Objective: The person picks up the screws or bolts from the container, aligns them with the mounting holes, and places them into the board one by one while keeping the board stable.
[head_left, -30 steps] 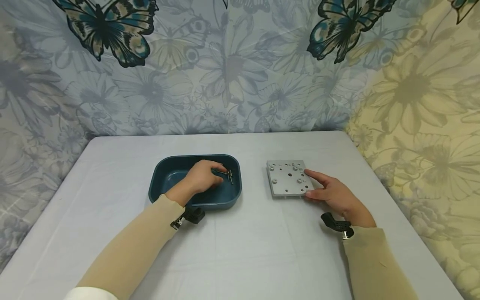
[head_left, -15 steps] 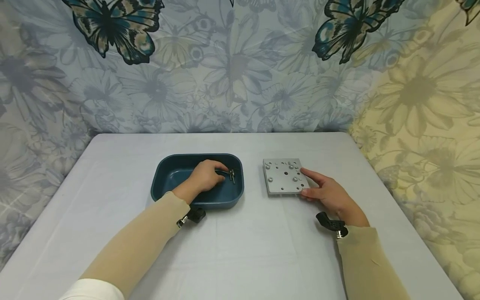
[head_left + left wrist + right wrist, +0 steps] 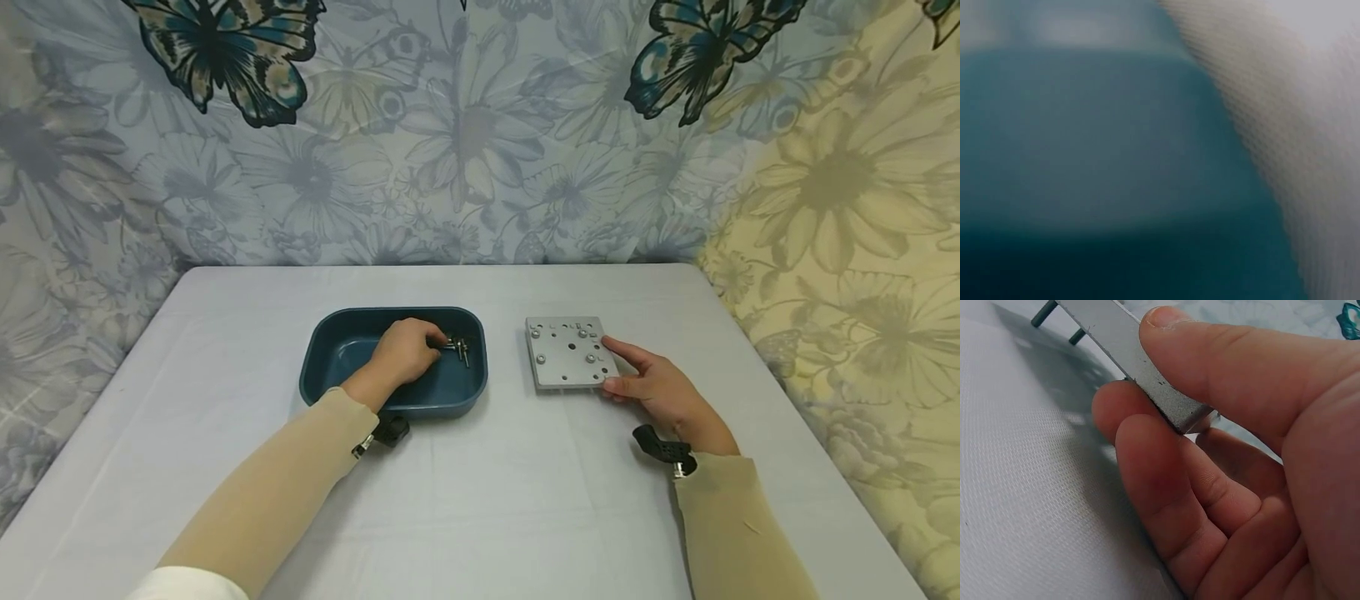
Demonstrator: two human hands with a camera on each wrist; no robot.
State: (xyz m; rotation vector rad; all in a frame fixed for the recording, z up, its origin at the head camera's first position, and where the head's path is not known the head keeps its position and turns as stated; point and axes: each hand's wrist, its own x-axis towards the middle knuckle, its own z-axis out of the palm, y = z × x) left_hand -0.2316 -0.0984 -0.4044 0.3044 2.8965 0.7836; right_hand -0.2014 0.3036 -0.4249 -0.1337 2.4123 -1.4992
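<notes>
My left hand point(image 3: 405, 352) reaches down inside a dark teal tray point(image 3: 318, 333), its index finger and thumb curled close beside several small metal screws point(image 3: 461, 348) at the tray's right side. A screw end shows right at those fingertips; I cannot tell whether they pinch it. My right hand point(image 3: 663, 390) grips the right edge of a square silver metal plate point(image 3: 566, 354). Several screw heads and small holes mark its top face. In the right wrist view the thumb point(image 3: 1210, 359) lies against the plate point(image 3: 1116, 337), fingers bent around its corner, and threaded screw ends point(image 3: 1044, 312) stick out underneath.
A white cloth covers the table point(image 3: 480, 517). Behind it hangs a flowered, butterfly-printed backdrop point(image 3: 480, 167), which turns yellow at the right. The left wrist view shows only blurred teal tray wall point(image 3: 1097, 137) and a beige sleeve point(image 3: 1260, 112).
Over the last half second, my left hand has drawn slightly left inside the tray, baring more of the screws. The right hand and plate hold still in that time.
</notes>
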